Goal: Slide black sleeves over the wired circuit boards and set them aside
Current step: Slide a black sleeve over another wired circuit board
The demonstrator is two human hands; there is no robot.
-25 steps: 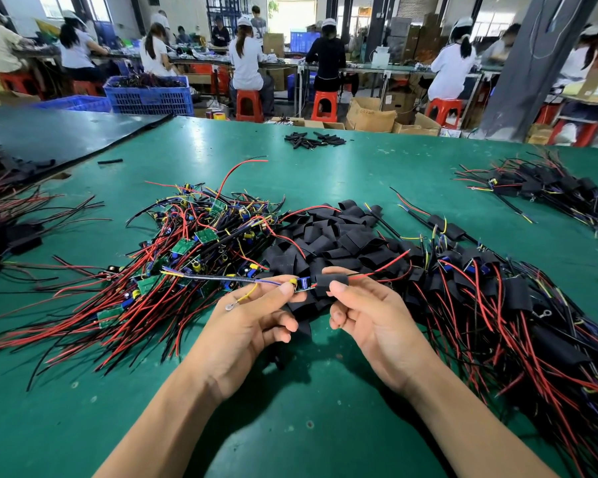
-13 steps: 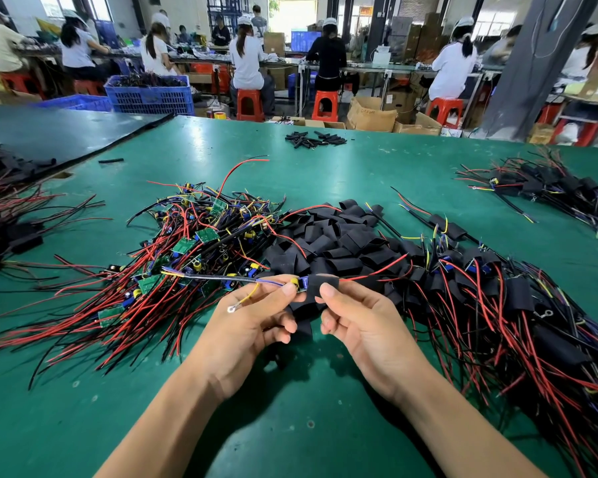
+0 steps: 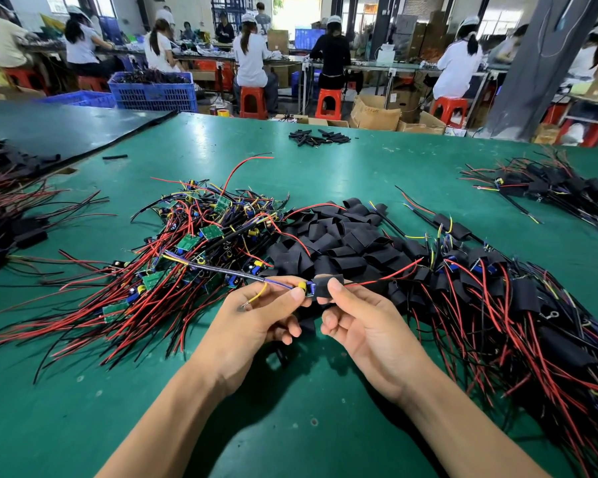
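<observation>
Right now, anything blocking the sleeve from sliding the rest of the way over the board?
No foreign object. The black sleeve, pinched by the right hand, already covers part of the circuit board; only the left hand, pinching the exposed end, lies in its path.

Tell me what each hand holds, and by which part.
Left hand pinches the wired circuit board at its wire end; right hand pinches the black sleeve, partly over the board's other end.

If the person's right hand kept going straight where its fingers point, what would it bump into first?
Probably the heap of loose black sleeves just beyond the right hand, which pinches one sleeve on a circuit board; depth is hard to judge.
</observation>
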